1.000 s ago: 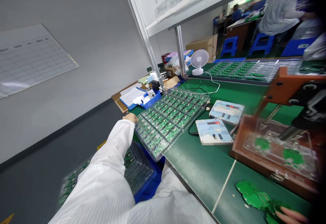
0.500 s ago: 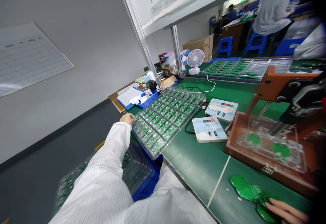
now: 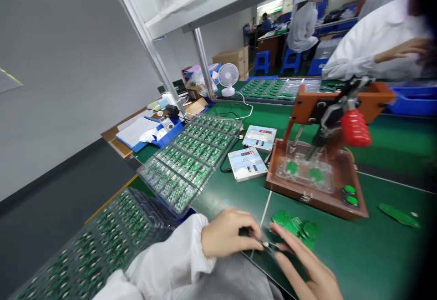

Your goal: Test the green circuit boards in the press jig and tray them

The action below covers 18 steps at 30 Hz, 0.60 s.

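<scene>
Both hands meet at the near edge of the green bench [image 3: 375, 254]: the left hand [image 3: 227, 234] is curled, its fingertips pinched on a small dark part [image 3: 264, 244], and the right hand [image 3: 303, 268] lies flat with its fingers stretched out, their tips touching the same part; what the part is cannot be told. Just beyond the fingers lies a loose pile of green round circuit boards [image 3: 297, 227], too overlapped to count. Behind the pile stands a brown test fixture [image 3: 316, 177] with a red-handled clamp lever [image 3: 355, 128]; its clear tray holds two green boards, and two green buttons sit at its right corner. To the left of the fixture are two small display boxes [image 3: 246, 164], side by side. Further left a clear blister tray [image 3: 191, 159] lies on the bench, every pocket filled with green boards, and a stack of like trays [image 3: 102, 241] sits lower, off the bench edge. A white desk fan [image 3: 228, 78] stands at the back.
</scene>
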{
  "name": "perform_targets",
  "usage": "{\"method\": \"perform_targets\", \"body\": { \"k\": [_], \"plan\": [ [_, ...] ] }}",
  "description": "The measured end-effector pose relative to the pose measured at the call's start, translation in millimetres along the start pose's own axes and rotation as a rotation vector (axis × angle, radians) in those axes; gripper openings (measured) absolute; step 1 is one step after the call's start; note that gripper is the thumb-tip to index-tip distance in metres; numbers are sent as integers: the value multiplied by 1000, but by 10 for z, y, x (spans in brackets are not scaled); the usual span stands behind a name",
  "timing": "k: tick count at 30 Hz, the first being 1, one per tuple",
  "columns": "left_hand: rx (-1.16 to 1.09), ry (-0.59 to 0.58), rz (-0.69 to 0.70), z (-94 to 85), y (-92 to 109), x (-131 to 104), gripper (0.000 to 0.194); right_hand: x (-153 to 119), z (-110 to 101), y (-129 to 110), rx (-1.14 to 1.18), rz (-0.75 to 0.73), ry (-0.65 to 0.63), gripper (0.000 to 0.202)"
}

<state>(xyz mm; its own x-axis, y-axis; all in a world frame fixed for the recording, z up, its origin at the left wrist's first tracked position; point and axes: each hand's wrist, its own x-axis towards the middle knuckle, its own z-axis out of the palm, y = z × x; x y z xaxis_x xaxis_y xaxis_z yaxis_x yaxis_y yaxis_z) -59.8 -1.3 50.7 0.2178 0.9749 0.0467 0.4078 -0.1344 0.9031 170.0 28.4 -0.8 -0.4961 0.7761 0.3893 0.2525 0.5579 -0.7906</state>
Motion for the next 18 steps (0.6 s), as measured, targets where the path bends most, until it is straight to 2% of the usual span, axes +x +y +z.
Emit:
{"method": "perform_targets", "body": {
  "k": [1,3,7,10,13,18],
  "plan": [
    [-19,-19,19,127,-14,47,22,19,-12,-43,12,-4,7,29],
    [-2,-30,47,248,-69,136,18,19,-93,-56,2,-4,48,27],
    [248,-20,169,212,-207,316,11,-110,-391,129,-180,42,213,28],
    [399,33,258,180,-312,435,25,-228,-562,325,-397,36,295,29],
    [488,29,282,200,-413,514,29,-290,-590,460,-520,-8,226,31],
    [522,-35,321,233,-477,513,33,-279,-481,493,-468,26,95,32]
  ]
}}
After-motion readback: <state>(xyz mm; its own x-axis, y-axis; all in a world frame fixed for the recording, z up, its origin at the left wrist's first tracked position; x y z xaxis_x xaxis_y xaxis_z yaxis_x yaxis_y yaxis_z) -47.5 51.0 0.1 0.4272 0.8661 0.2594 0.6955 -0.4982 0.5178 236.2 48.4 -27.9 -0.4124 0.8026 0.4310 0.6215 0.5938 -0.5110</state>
